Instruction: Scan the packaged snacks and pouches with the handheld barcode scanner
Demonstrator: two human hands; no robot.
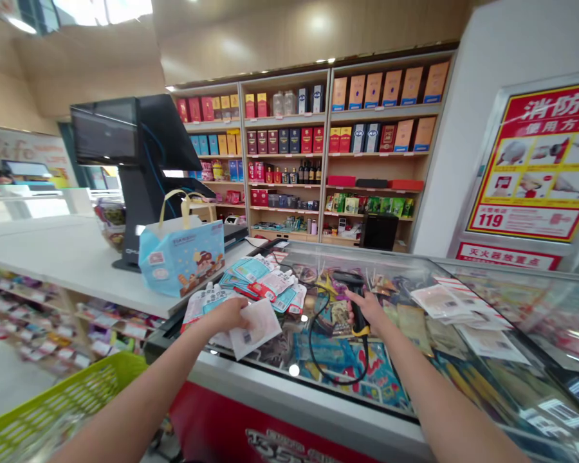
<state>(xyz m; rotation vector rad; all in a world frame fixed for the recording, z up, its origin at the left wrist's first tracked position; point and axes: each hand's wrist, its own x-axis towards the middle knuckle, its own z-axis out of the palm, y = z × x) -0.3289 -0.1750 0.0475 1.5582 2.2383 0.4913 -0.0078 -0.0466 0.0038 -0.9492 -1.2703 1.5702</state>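
Observation:
My left hand (226, 315) grips the edge of a flat white packet (259, 329) over the near left part of a glass-topped freezer. Beside and beyond that hand, a pile of blue, white and red snack packets (258, 275) lies on the glass. In my right hand (370, 311) is a black barcode scanner (348, 279), its head tilted toward the far left. From its handle a black cable (313, 341) loops across the glass. Farther right, several flat white packets (463, 305) lie spread on the freezer top.
A blue carton bag with handles (183, 257) stands on the white counter (43, 238) at left, by a black checkout screen (106, 132). A lime-green basket (67, 395) is at lower left. Shelves of boxes (284, 141) line the back wall. Colourful packages show under the glass.

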